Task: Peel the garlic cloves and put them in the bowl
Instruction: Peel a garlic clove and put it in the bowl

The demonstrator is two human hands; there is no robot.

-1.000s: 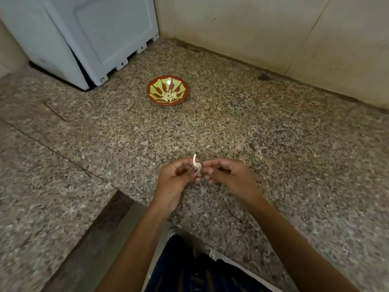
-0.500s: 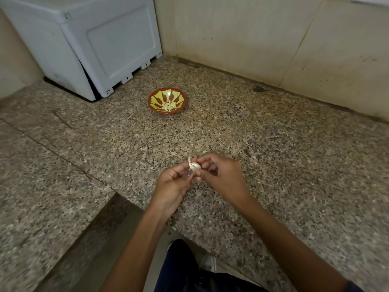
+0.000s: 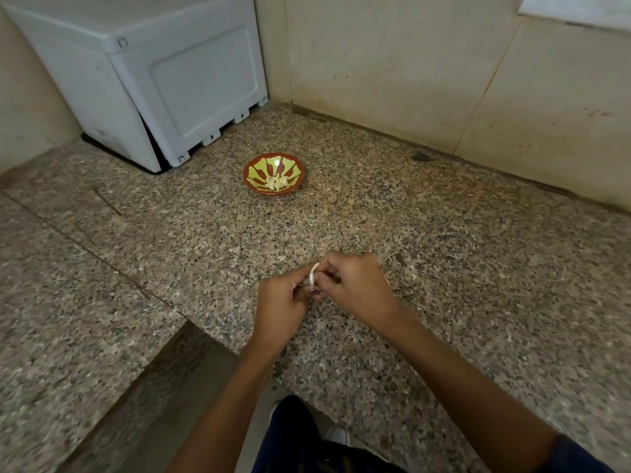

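A small white garlic clove (image 3: pixel 313 274) is pinched between the fingertips of both hands above the speckled granite counter (image 3: pixel 444 268). My left hand (image 3: pixel 281 307) grips it from below with the thumb up against it. My right hand (image 3: pixel 355 288) closes over it from the right, fingers curled on its skin. Most of the clove is hidden by the fingers. Farther back on the counter sits a red and yellow patterned bowl (image 3: pixel 254 172) with several peeled cloves (image 3: pixel 277 182) lying in it.
A white appliance (image 3: pixel 153 83) stands at the back left, close to the bowl. Beige walls (image 3: pixel 409 70) meet in the corner behind it. The counter's front edge (image 3: pixel 205 336) steps down at lower left, above my dark trousers and a shoe (image 3: pixel 336 435).
The view has tilted up, so the bowl and hands sit lower in the frame. My right fingers have closed further over the clove, hiding more of it.
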